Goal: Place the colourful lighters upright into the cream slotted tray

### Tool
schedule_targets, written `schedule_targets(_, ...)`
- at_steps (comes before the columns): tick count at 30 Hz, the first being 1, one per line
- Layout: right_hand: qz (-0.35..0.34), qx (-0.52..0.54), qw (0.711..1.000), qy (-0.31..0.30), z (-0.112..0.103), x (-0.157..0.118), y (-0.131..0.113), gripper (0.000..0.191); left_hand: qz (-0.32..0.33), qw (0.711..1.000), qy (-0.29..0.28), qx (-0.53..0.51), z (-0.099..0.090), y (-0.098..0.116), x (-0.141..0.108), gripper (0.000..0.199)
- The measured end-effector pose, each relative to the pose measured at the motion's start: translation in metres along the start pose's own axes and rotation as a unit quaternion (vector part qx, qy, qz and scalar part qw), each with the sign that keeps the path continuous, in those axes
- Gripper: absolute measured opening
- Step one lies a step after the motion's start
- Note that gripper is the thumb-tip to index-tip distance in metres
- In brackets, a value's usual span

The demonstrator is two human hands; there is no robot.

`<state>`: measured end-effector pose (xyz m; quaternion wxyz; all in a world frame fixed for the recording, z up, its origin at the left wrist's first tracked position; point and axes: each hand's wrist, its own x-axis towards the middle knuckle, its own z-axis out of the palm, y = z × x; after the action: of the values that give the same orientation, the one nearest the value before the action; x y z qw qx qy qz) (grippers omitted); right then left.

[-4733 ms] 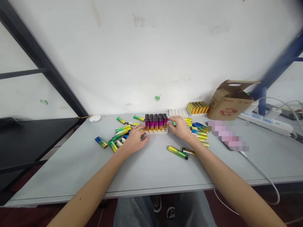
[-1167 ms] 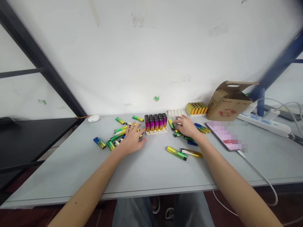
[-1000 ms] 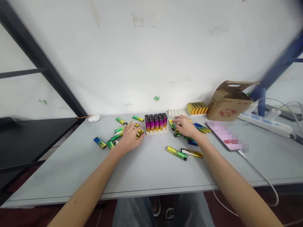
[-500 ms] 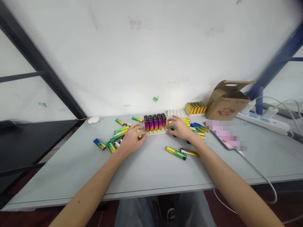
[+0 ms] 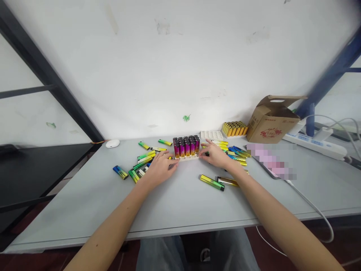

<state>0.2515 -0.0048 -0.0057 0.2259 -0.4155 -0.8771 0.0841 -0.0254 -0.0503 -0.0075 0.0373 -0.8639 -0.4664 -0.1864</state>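
Note:
Several purple-and-orange lighters (image 5: 186, 149) with dark tops stand upright in rows in a white tray (image 5: 189, 157), whose front row of holes shows bare. At the tray's left end is my left hand (image 5: 160, 167), its fingertips on the tray's edge. My right hand (image 5: 214, 154) touches the right end, thumb and fingers at the corner. Both hands hold the tray between them on the grey table. Loose green, yellow and blue lighters (image 5: 146, 155) lie beside and partly behind my left hand. More loose lighters (image 5: 239, 151) lie beyond my right hand.
A white holed tray (image 5: 211, 135) and a tray of yellow lighters (image 5: 235, 129) stand by the wall, beside an open cardboard box (image 5: 270, 122). A phone (image 5: 267, 162) with a cable and a power strip (image 5: 316, 146) are at right. A green-yellow lighter (image 5: 212, 182) lies in front.
The whole view has shifted slightly, moving everything a little to the right in the picture. Both hands remain at the tray's ends, with little change in their fingers.

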Motion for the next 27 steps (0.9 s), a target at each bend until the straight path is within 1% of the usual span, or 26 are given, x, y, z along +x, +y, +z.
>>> schedule_targets(2, -0.01, 0.006, 1.0, -0.007, 0.001, 0.0, 0.0, 0.019, 0.004, 1.0, -0.011, -0.009, -0.001, -0.002, 0.0, 0.032)
schedule_targets(8, -0.02, -0.01, 1.0, -0.005, 0.001, 0.0, -0.002, 0.018, 0.003, 0.999, -0.031, -0.027, -0.003, -0.006, 0.0, 0.033)
schedule_targets(15, -0.025, -0.018, 1.0, 0.004, 0.002, -0.001, -0.005, 0.018, 0.006, 0.998, -0.023, -0.052, -0.003, -0.007, 0.0, 0.032)
schedule_targets(20, -0.011, -0.021, 1.0, 0.007, 0.001, -0.002, -0.006, 0.018, 0.013, 0.998, -0.019, -0.06, -0.004, -0.006, 0.001, 0.032)
schedule_targets(22, 0.007, -0.006, 1.0, 0.007, -0.004, -0.003, -0.005, 0.016, 0.011, 0.998, -0.021, -0.063, -0.004, -0.007, 0.001, 0.032)
schedule_targets(23, 0.026, 0.002, 1.0, 0.016, -0.008, -0.003, -0.003, 0.016, 0.009, 0.998, -0.021, -0.064, -0.003, -0.007, 0.001, 0.032)
schedule_targets(25, 0.083, 0.002, 0.995, 0.053, -0.016, -0.005, 0.002, 0.021, 0.008, 0.998, -0.02, -0.065, -0.003, -0.007, 0.0, 0.033)
schedule_targets(27, 0.149, -0.022, 0.984, 0.094, -0.022, -0.007, 0.01, 0.029, 0.01, 0.998, -0.018, -0.066, -0.003, -0.006, 0.001, 0.033)
